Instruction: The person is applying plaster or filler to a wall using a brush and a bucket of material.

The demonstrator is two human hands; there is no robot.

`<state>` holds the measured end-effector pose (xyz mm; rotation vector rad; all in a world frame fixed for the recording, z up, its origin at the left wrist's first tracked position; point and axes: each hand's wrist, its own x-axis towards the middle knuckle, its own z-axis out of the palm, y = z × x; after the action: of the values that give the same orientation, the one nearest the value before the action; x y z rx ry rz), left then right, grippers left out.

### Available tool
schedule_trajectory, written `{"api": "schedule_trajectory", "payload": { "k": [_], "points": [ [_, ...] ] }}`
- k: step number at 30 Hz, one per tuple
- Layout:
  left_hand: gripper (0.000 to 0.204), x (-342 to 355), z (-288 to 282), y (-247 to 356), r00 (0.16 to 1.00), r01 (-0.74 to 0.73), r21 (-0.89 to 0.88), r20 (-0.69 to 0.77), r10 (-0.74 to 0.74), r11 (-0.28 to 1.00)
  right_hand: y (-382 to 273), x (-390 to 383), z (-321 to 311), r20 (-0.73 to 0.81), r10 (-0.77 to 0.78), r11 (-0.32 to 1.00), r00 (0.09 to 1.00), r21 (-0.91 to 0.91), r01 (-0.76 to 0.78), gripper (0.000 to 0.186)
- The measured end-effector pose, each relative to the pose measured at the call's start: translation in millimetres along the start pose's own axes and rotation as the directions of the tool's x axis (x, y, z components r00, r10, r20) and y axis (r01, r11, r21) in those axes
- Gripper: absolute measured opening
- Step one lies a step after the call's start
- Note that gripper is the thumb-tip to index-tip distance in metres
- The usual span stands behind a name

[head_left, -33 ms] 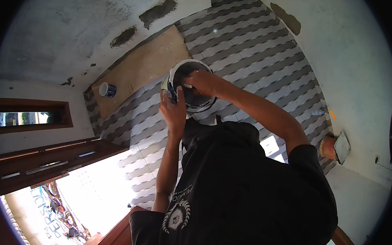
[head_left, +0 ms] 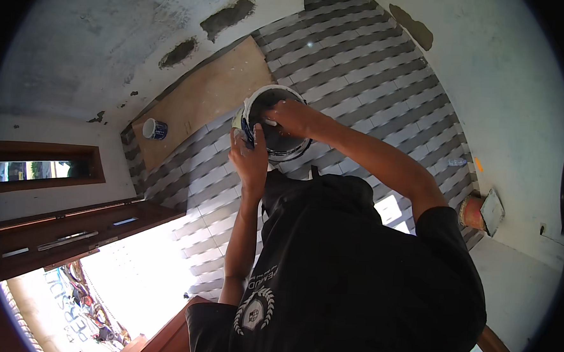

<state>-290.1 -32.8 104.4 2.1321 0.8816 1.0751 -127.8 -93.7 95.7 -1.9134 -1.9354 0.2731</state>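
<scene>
Clock positions are taken from the centre of the bucket as seen in the head view.

The dark bucket with a pale, smeared rim is directly ahead of the person's dark shirt, above the tiled floor; its base is not visible. The left hand is at 7 o'clock, grasping the bucket's side, thumb near the rim and fingers along the outer wall. Pale residue marks its fingertips.

The right hand reaches into the bucket, its forearm crossing the rim at 3 o'clock. Its fingers are largely hidden; whether they are clenched or released cannot be determined. A small whitish shape at the fingers cannot be identified.

At 10 o'clock a tan board lies on the floor alongside a wall with grey patches. On the board, at 9 o'clock, is a small white-and-blue tub. At 4 o'clock, well apart, is an orange-red container, with a flat pale panel against it. A brown wooden door is noted at 8 o'clock.
</scene>
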Motion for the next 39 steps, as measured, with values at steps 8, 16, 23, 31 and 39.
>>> {"api": "schedule_trajectory", "payload": {
  "k": [8, 16, 23, 31, 39],
  "points": [
    [0.034, -1, 9, -1, 0.983, 0.184, 0.022, 0.007, -0.184, 0.983, -8, 2, 1, 0.036, 0.157, 0.987, 0.987, -0.037, -0.156, 0.040],
    [0.034, -13, 13, 4, 0.982, 0.190, -0.006, -0.003, -0.190, 0.982, -7, 0, 37, -0.165, 0.434, 0.896, 0.885, 0.185, -0.405, 0.031],
    [0.032, -23, 16, -7, 0.989, 0.109, 0.028, -0.100, -0.106, 0.994, -11, 6, 15, -0.323, 0.542, 0.831, 0.776, 0.344, -0.437, 0.028],
    [0.032, -10, 9, 18, 0.972, 0.075, -0.046, -0.219, -0.084, 0.996, -37, 6, -20, -0.262, 0.319, 0.946, 0.911, 0.149, -0.288, 0.044],
    [0.024, -15, 18, -1, 0.946, -0.099, 0.079, -0.303, 0.119, 0.992, -36, 9, -4, -0.302, 0.511, 0.843, 0.804, 0.360, -0.400, 0.048]
  ]
}}
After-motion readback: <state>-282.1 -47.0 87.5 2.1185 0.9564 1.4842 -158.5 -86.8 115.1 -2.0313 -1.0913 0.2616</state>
